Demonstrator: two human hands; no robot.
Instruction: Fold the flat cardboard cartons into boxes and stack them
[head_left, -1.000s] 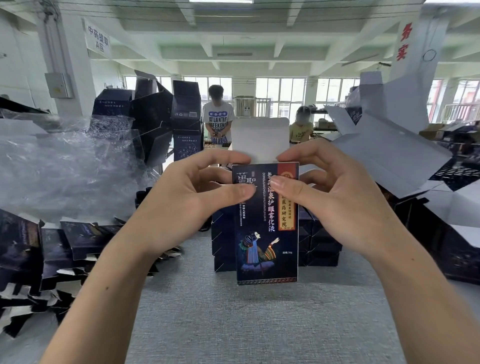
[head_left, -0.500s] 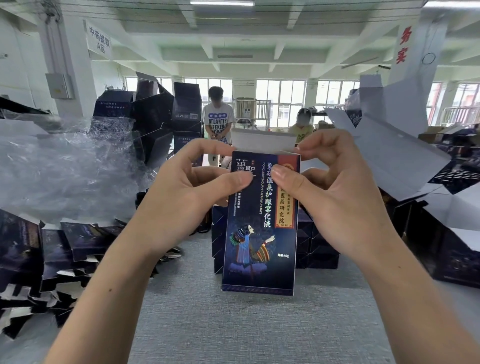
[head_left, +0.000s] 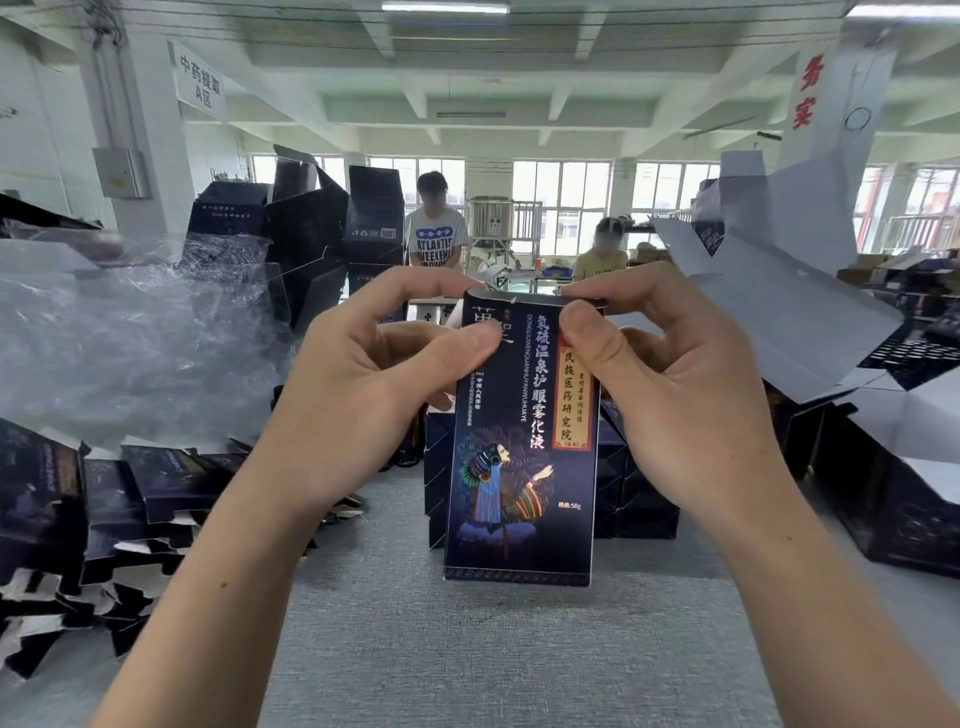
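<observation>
Dark printed carton (head_left: 519, 457) is upright, dead centre, top flap folded down; can't tell if its bottom edge touches the worktop (head_left: 493, 649); left hand (head_left: 374, 384) and right hand (head_left: 670, 395) both pinch the top end, fingers (head_left: 457, 343) clamped on the carton, thumbs in front; right behind it sits a stack of folded boxes (head_left: 639, 504); the worktop is grey and cloth-like; flat cartons (head_left: 104, 509) piled on the left under crinkly plastic wrap (head_left: 130, 332); opened white-sided blanks (head_left: 789, 312) on the right; big bright room, windows (head_left: 561, 192) along the back, two people (head_left: 435, 234) standing there.
</observation>
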